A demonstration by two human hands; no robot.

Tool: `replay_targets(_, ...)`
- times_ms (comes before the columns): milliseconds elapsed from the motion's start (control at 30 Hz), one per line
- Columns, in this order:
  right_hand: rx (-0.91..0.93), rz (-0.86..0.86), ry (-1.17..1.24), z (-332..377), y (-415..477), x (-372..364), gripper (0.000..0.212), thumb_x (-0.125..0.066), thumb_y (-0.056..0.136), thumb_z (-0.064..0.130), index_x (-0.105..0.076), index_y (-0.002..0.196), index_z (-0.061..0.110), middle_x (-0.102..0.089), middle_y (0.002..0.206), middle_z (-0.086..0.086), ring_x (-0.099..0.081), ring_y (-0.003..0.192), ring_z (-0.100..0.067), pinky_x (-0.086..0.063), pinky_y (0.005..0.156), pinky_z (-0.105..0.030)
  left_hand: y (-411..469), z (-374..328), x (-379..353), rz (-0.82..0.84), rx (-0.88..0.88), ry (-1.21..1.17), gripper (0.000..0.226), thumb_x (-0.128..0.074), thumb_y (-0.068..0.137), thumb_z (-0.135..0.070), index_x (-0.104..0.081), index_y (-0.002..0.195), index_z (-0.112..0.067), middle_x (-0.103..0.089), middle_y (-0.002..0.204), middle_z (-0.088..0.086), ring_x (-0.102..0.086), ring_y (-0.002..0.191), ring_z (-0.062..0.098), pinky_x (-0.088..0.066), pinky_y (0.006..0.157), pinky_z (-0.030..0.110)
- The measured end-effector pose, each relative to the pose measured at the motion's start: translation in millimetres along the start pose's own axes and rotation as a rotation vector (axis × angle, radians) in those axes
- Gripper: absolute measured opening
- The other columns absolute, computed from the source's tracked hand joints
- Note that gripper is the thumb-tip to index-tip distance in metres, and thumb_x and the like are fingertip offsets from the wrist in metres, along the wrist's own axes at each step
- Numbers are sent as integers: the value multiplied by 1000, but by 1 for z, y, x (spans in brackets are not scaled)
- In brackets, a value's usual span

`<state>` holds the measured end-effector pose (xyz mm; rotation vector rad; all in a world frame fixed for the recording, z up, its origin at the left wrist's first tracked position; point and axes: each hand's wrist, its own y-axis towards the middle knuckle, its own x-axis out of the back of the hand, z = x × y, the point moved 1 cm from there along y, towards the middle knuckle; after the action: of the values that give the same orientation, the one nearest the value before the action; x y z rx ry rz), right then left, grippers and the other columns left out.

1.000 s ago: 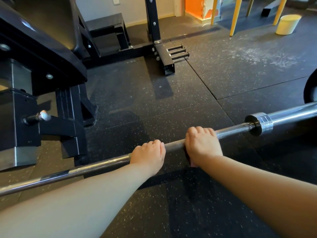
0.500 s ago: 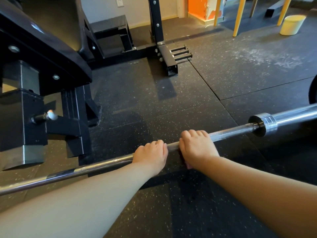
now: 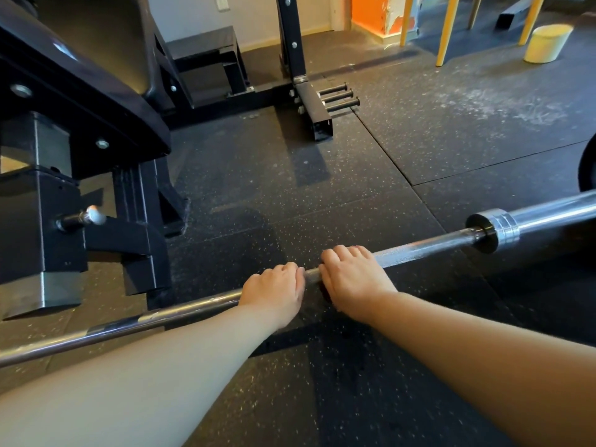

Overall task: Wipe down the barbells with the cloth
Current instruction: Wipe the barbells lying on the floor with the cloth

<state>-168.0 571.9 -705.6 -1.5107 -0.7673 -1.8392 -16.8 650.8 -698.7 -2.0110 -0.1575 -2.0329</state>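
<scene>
The barbell [image 3: 419, 248] runs low & slantwise over the speckled rubber floor [image 3: 290, 188], chrome sleeve [image 3: 493, 225] off to your R, the shaft passing under both your hands. Whether it touches the floor can't be told. The cloth [image 3: 325, 292] shows only as a dark reddish sliver below your right hand [image 3: 353, 279], which is wrapped over the shaft w/ the cloth caught under the palm, fingers curled over the far side. Your left hand [image 3: 274, 291] clenches the bare shaft just beside it, knuckles up, no cloth seen under it.

By the look of it you're mid-wipe on the knurled section. To do it well, squeeze the cloth right round the bar, not just on top, & draw long strokes toward the sleeve. Roll the wrist so the underside gets covered too. Brace w/ the left hand so the shaft doesn't turn. The hands sit close, so mind pinched skin.

A black bench frame [image 3: 64, 204] stands at L, a plate [image 3: 588, 166] edge at far R.
</scene>
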Motion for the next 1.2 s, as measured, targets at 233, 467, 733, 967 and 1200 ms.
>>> replay_targets(233, -293, -2, 60, -66, 1, 22, 24, -31, 106, 29, -51, 97, 19, -62, 100, -6, -65, 99, -35, -41, 81, -41, -4, 4, 1, 36, -98, 65, 31, -36, 108, -30, -46, 135, -19, -58, 118, -2, -59, 95, 18, -49, 71, 30)
replay_targets(467, -409, -576, 516, -57, 28, 78, 35, -29, 111, 37, -46, 94, 12, -57, 96, -15, -54, 92, -34, -35, 75, -37, -5, 1, 2, 14, -94, 70, 30, -35, 108, -33, -49, 129, -18, -59, 102, -4, -60, 79, 17, -50, 66, 32)
replay_targets(733, -160, -25, 307, -14, 15, 39, 28, -40, 107, 39, -54, 105, 16, -57, 111, -5, -55, 102, -28, -48, 90, -43, -2, -2, 5, 18, -10, 18, 25, -34, 107, -38, -53, 115, -23, -61, 97, -4, -60, 77, 18, -48, 66, 35)
replay_targets(967, -23, -168, 298, -22, -7, 23, 31, -51, 96, 33, -54, 122, 17, -52, 112, -5, -49, 103, -27, -49, 88, -42, 3, -4, -6, 11, 36, 13, 29, -33, 106, -41, -54, 114, -22, -59, 98, -4, -58, 80, 21, -44, 66, 38)
replay_targets(1200, -184, -153, 293, -31, -11, 20, 53, -33, 88, 43, -69, 117, 16, -40, 106, -1, -39, 105, -26, -39, 101, -43, 5, -7, -5, -17, 29, -42, 28, -32, 108, -40, -54, 115, -24, -61, 101, -6, -58, 82, 14, -47, 70, 32)
